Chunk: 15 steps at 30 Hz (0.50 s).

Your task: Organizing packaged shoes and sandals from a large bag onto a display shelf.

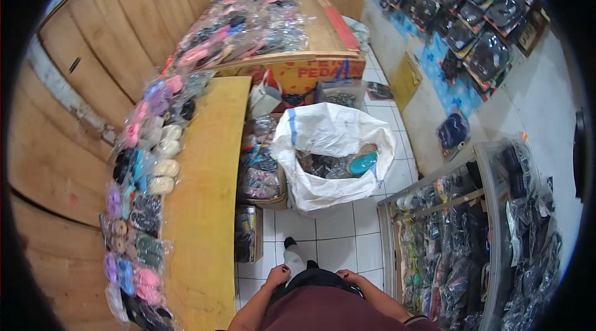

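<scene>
My left hand [279, 274] hangs beside my dark shorts, its fingers loosely curled; whether it holds anything is too small to tell. At the other side of the shorts is my right hand [349, 277], fingers bent near the cloth, also unclear. In front of me a large white woven sack [326, 133] stands on the tiled floor with its mouth wide. Inside it lie plastic-wrapped items and a turquoise sandal or shoe [363, 163]. A cardboard box [282, 198] of wrapped footwear stands against the sack's left side.
Left runs a yellow wooden counter [200, 200] with bagged shoes along its far side. Another wooden table [321, 28] bears wrapped footwear. A glass-fronted cabinet [489, 191] stands at right. Packaged sandals [486, 56] hang on the wall. A smaller box [257, 235] sits beside the counter.
</scene>
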{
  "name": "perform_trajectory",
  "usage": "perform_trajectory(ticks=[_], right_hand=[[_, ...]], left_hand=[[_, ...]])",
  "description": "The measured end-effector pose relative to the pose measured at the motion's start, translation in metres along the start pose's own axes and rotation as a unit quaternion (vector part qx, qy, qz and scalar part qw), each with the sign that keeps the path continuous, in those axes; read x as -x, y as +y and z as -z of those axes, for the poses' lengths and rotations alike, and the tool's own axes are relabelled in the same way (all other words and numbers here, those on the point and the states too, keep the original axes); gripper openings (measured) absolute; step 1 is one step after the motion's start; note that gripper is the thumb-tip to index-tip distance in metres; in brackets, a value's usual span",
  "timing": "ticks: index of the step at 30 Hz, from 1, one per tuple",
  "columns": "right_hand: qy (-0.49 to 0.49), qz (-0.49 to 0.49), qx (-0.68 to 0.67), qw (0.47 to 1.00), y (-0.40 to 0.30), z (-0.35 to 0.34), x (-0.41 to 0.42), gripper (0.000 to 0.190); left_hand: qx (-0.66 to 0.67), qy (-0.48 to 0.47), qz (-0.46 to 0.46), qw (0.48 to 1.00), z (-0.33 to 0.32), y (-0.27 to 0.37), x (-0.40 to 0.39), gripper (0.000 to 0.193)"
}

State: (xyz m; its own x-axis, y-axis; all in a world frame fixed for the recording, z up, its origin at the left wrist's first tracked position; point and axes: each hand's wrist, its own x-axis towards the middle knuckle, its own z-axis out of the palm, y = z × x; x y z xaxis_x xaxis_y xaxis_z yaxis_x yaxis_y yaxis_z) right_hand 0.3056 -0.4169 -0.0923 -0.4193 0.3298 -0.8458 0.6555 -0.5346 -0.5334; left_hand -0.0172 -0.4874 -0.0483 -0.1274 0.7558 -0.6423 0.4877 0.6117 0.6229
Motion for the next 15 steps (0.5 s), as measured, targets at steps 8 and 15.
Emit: perform_trajectory(ticks=[8,15], right_hand=[[0.072,-0.059,-0.132,0.987,-0.085,0.058,-0.014,0.028],[0.183,0.152,-0.444,0.864,-0.213,0.2,-0.052,0.023]], left_hand=[[0.028,-0.067,-0.032,0.997,0.042,0.037,-0.133,0.033],[0.442,-0.076,0.02,0.893,0.118,0.199,-0.297,0.049]])
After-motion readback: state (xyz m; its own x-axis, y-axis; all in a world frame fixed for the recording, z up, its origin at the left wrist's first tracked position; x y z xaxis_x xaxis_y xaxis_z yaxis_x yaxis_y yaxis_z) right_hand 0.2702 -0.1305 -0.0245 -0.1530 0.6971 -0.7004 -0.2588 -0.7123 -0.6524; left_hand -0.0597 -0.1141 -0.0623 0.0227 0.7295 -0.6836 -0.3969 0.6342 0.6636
